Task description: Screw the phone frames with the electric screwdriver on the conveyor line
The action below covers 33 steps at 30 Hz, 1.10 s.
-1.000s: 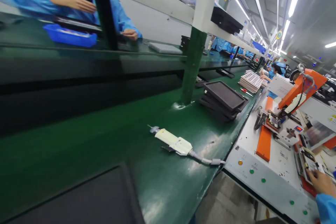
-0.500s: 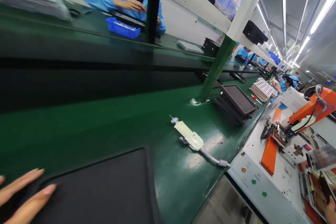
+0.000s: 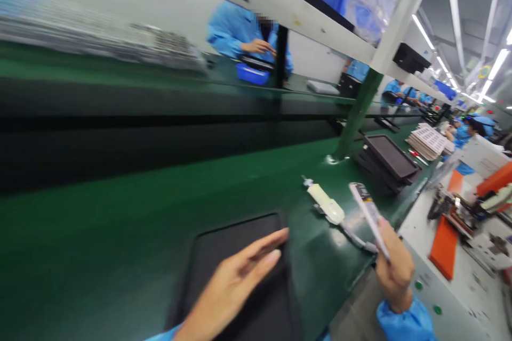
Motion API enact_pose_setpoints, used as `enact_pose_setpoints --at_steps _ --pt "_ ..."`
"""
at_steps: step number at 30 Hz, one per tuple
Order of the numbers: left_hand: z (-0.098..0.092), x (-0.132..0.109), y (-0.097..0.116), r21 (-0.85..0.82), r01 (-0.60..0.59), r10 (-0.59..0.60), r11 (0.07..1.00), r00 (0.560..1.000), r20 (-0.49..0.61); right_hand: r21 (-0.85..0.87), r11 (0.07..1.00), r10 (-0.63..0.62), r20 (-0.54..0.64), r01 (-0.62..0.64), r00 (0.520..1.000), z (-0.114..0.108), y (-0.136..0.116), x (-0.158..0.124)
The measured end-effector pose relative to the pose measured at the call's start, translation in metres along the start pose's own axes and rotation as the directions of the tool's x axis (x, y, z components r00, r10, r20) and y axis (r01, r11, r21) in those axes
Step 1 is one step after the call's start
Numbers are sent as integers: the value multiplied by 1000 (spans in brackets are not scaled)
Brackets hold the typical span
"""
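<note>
My left hand (image 3: 236, 282) is over a black tray (image 3: 232, 234), its fingers stretched out and holding nothing. Whether it touches the tray I cannot tell. On the right, my right hand (image 3: 394, 264) grips the lower end of a thin phone-like panel (image 3: 368, 213), raised and tilted above the bench. The panel has a pale edge and some printed marks on its face; blur hides the detail. Just left of the panel, a cream-coloured handheld tool (image 3: 328, 205) with a grey cable lies on the green bench (image 3: 132, 240).
Stacked black trays (image 3: 390, 157) stand beside a green post (image 3: 362, 109). Farther back is a pile of printed sheets (image 3: 428, 141). A machine with orange parts (image 3: 446, 248) borders the right side. Across the bench a person in blue (image 3: 236, 32) works behind a blue bin (image 3: 253, 73).
The view has swung left. My left hand has moved right across the black tray. My right hand has come from the machine side to above the bench, carrying the phone-like panel.
</note>
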<state>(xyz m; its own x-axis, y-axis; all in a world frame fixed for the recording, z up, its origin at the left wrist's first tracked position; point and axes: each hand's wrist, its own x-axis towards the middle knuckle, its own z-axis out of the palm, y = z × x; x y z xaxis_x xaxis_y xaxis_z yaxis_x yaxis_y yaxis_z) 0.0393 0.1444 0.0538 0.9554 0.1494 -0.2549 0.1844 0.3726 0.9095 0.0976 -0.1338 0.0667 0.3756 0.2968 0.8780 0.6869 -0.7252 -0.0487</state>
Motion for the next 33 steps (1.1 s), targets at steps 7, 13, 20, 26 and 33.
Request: enact_pose_setpoints --at_steps 7,13,20,26,33 --pt "-19 7 0 -544 12 -20 839 1000 -10 534 812 -338 98 238 936 111 -140 4" --pt "-53 15 -4 -606 72 -99 792 995 -12 605 777 -104 399 -177 911 120 -117 -17" --pt "-48 18 -8 -615 83 -92 784 996 17 472 467 275 726 -748 630 119 -104 -18" --pt "-49 16 -10 -589 72 -48 805 997 56 408 423 97 867 -809 489 117 -111 -7" --pt "-48 16 -11 -579 87 -55 810 996 73 430 570 62 828 -700 558 120 -112 -14"
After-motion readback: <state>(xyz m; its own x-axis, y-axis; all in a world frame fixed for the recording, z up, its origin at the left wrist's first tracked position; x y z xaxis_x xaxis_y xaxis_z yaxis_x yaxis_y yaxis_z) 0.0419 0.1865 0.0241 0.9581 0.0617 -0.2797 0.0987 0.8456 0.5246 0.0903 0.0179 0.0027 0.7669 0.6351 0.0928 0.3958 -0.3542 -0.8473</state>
